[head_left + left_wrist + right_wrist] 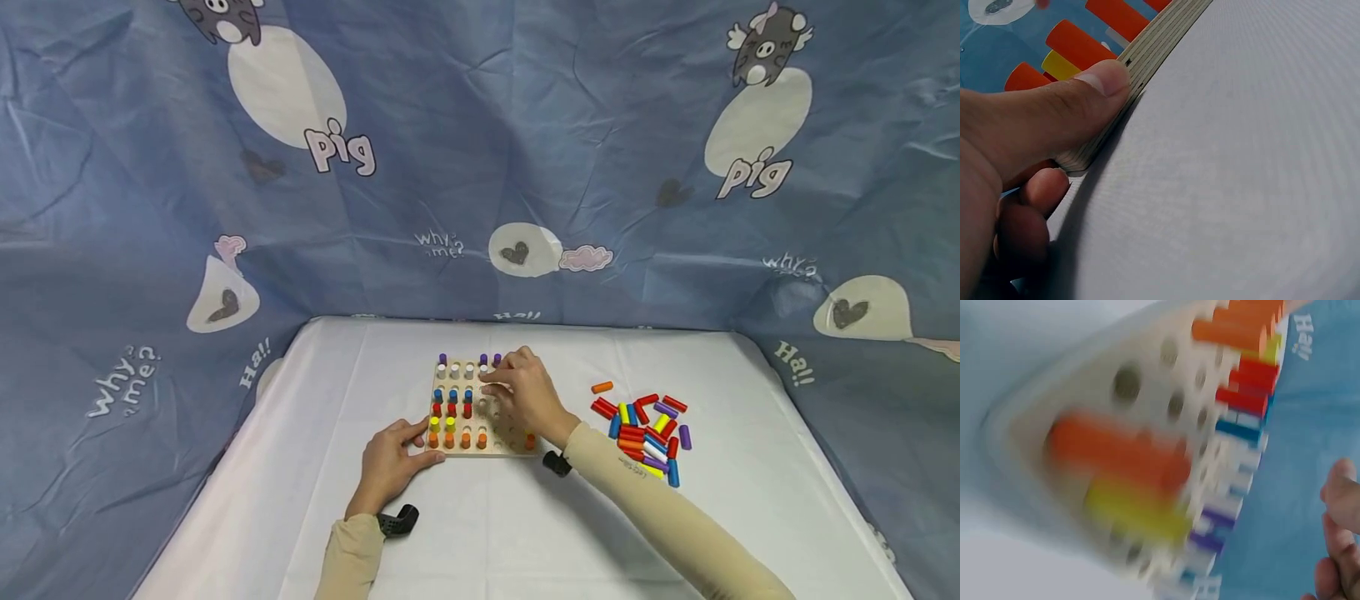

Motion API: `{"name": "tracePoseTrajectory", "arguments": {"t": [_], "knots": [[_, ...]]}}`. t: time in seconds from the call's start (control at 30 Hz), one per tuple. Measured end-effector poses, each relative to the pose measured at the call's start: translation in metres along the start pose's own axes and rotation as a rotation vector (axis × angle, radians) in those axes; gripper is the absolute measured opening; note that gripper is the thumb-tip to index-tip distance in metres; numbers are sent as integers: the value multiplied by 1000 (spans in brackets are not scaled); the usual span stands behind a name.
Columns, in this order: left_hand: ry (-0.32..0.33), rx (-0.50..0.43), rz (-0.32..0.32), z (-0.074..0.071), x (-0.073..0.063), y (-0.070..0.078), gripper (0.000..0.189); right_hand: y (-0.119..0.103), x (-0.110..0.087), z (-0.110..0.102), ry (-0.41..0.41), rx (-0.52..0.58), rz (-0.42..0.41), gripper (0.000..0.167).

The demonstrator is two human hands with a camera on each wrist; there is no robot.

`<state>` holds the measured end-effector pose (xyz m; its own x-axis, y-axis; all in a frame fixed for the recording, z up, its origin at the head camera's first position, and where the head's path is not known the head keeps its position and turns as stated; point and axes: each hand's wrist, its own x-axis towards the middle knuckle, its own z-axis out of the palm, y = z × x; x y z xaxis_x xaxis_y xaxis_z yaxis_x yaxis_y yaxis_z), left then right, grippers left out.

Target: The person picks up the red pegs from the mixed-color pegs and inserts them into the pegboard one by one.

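A wooden pegboard [483, 452] holds rows of coloured pegs: purple at the back, then white, blue, red, yellow and orange at the front. My left hand [390, 462] grips its near left corner, the thumb [1107, 78] on the front edge and other fingers at the left side. Over the back half of the board is my right hand [531, 396], its fingertips close to a white peg [483, 372] in the head view. The right wrist view shows no peg between the right fingers [1341, 494]. An orange peg [530, 442] stands at the near right corner.
Loose pegs [632, 434] in red, blue, yellow, purple, white and orange lie heaped on the white tablecloth [480, 533] right of the board. A single orange peg [602, 387] lies behind the heap. Blue printed cloth [420, 167] hangs around the table.
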<state>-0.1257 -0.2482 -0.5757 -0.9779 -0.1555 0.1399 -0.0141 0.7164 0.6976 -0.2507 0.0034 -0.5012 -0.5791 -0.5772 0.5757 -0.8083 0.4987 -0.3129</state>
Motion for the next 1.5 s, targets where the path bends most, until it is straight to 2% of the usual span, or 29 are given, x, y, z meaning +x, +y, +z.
{"name": "tracePoseTrajectory", "arguments": {"t": [0.13, 0.2, 0.3, 0.4, 0.5, 0.63, 0.87, 1.07, 1.33, 1.5], "knots": [[6, -2, 0, 1, 0, 0, 72, 25, -7, -26, 36, -40, 54, 12], [6, -1, -2, 1, 0, -1, 72, 41, -12, -40, 13, -64, 108, 15], [5, 1, -8, 1, 0, -1, 72, 65, -23, -60, -92, -106, 193, 20], [3, -2, -11, 1, 0, 0, 72, 83, -37, -77, -233, -143, 276, 22], [4, -4, -13, 0, 0, 0, 72, 94, -51, -86, -306, -157, 323, 18], [7, -4, -14, 0, 0, 0, 72, 103, -67, -88, -314, -174, 336, 13], [6, 6, -8, 1, 0, 0, 72, 110, -88, -76, -281, -263, 315, 19], [6, 3, -10, 0, -1, 0, 72, 106, -92, -69, -267, -258, 331, 19], [4, 4, 3, 1, 0, 1, 73, 98, -95, -66, -226, -251, 402, 21], [4, 9, 0, 1, 0, 0, 72, 97, -98, -61, -194, -288, 418, 22]]}}
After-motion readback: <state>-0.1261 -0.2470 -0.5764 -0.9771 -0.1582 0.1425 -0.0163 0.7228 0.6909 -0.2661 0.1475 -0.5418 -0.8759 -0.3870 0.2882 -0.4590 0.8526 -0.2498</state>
